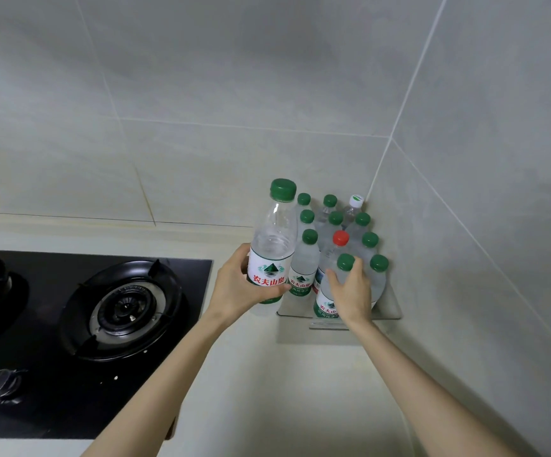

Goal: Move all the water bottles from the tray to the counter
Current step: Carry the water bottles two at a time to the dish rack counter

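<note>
One water bottle (272, 245) was held clear of the tray (390, 308), gripped by the left hand (237, 285), while the right hand (349, 291) curled round the front bottle (328, 303), its neighbours (307, 262) packed tight beyond the fingers (359, 268) (caps nearly touching), so a skewed pull could have toppled them.

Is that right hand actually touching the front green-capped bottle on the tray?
Touching. The head view shows the right hand with thumb and fingers curled round the shoulder of the front bottle, with no gap between them.

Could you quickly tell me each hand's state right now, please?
Left hand: grips the lifted green-capped bottle.
Right hand: grips the front green-capped bottle on the tray.
</note>
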The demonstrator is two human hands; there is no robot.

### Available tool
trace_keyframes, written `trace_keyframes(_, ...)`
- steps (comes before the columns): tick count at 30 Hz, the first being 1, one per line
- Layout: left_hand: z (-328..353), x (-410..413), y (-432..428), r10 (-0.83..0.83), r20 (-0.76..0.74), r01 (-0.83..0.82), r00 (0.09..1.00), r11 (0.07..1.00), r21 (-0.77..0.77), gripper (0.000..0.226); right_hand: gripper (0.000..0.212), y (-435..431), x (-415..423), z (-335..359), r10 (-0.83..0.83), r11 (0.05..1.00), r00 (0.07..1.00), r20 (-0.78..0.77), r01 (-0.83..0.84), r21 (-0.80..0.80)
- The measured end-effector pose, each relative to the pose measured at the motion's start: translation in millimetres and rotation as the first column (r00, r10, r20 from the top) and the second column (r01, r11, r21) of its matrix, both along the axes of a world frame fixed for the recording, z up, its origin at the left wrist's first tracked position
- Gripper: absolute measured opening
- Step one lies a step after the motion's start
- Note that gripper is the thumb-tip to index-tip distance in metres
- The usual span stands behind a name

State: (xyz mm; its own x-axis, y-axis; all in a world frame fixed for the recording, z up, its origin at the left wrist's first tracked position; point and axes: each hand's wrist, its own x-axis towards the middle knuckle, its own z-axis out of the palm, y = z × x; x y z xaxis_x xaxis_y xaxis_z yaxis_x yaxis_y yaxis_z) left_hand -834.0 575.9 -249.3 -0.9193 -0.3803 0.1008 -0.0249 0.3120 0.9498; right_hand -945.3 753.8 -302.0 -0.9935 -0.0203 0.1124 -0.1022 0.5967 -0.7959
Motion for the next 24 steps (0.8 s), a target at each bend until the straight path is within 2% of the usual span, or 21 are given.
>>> trace_keyframes(3, -2, 0, -1, 0.038, 0.003, -0.038, 0.999, 0.999, -0.008, 0.064, 0.036, 0, 1, -7, -0.013, 0.999, 1.0, -0.02, 0.014, 0.042)
trace_keyframes(8, -5, 3, -3, 0.089, 0.037, -0.088, 0.995, 0.996, -0.017, 0.064, 0.036, 1, -3, -2, 0.011, 0.999, 0.997, -0.079, -0.008, 0.047)
trace_keyframes(12, -2, 10, -8, 0.153, 0.058, -0.151, 0.987, 0.988, -0.033, 0.07, 0.04, -4, 3, 26, 0.003, 1.0, 0.971, -0.238, -0.001, 0.01)
trace_keyframes(15, 2, 17, -11, 0.211, 0.061, -0.209, 0.976, 0.977, -0.037, 0.072, 0.038, -11, 11, 64, 0.0, 1.0, 0.918, -0.396, -0.005, -0.011)
trace_keyframes(19, 16, 38, -15, 0.287, 0.026, -0.286, 0.957, 0.957, -0.058, 0.067, 0.033, -27, 30, 112, 0.052, 0.995, 0.831, -0.553, -0.091, -0.043)
trace_keyframes(24, 31, 82, -22, 0.398, -0.02, -0.398, 0.917, 0.911, -0.111, 0.064, 0.035, -53, 67, 148, 0.206, 0.955, 0.806, -0.555, -0.288, -0.064)
